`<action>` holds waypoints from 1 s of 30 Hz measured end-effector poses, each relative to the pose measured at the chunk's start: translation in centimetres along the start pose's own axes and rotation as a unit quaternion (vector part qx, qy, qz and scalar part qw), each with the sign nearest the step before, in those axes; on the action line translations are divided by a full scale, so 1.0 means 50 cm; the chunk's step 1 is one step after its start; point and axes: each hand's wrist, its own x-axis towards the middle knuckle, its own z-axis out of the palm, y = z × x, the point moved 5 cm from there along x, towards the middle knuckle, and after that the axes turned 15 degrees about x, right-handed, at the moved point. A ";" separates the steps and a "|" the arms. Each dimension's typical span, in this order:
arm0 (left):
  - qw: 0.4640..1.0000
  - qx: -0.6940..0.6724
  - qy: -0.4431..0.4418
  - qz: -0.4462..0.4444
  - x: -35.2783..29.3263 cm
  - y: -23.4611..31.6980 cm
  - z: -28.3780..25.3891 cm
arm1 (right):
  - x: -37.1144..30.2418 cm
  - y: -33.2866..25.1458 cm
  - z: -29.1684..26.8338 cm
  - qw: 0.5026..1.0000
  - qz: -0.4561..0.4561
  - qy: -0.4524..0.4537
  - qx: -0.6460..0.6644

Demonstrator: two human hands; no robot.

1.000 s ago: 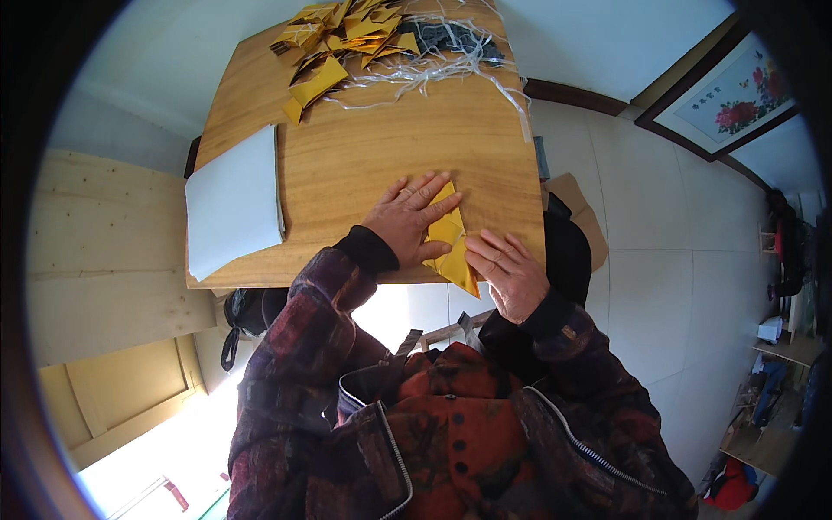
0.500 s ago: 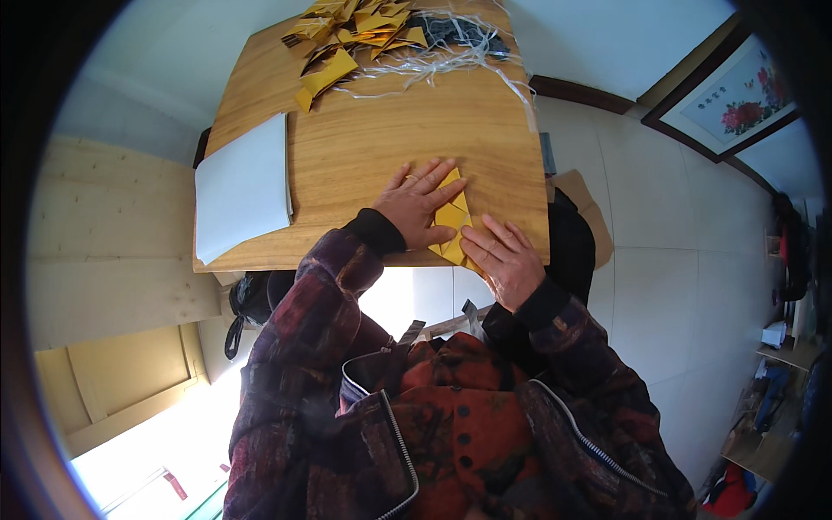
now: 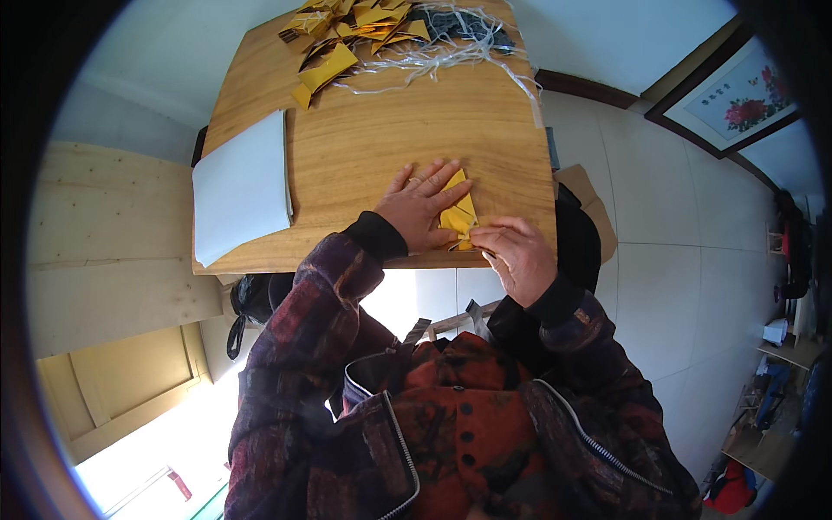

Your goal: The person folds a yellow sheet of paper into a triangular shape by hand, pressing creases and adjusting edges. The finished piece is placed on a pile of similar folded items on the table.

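— What's happening at the wooden table (image 3: 364, 147)?

— A person folds a yellow paper piece (image 3: 458, 211) near the table's front edge. The left hand (image 3: 419, 206) lies flat, fingers spread, pinning the sheet; the right hand (image 3: 514, 253), at its four o'clock, appears to pinch the lower corner, though the grip is partly hidden.

— How to fold it well?

— Hold the pinning palm steady and run the crease firmly. Finished yellow folds (image 3: 347, 35) lie at twelve o'clock, a white sheet (image 3: 241, 186) at nine
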 end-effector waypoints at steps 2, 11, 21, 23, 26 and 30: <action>1.000 -0.012 -0.005 -0.001 -0.001 0.000 0.002 | 0.018 0.008 -0.004 0.998 0.031 0.004 0.057; 1.000 -0.005 -0.002 0.025 -0.004 -0.001 -0.007 | 0.062 0.040 0.001 0.979 0.151 0.045 0.127; 0.999 -0.013 0.019 0.026 -0.008 0.002 -0.020 | 0.080 0.052 0.028 0.972 0.187 0.137 0.021; 0.999 -0.011 0.021 0.026 -0.008 0.002 -0.023 | 0.079 0.052 0.032 0.970 0.193 0.145 0.002; 0.999 -0.021 0.029 0.028 -0.010 0.004 -0.026 | 0.080 0.050 0.037 0.967 0.205 0.147 -0.024; 0.999 -0.018 0.024 0.028 -0.009 0.001 -0.020 | 0.084 0.048 0.039 0.964 0.214 0.151 -0.044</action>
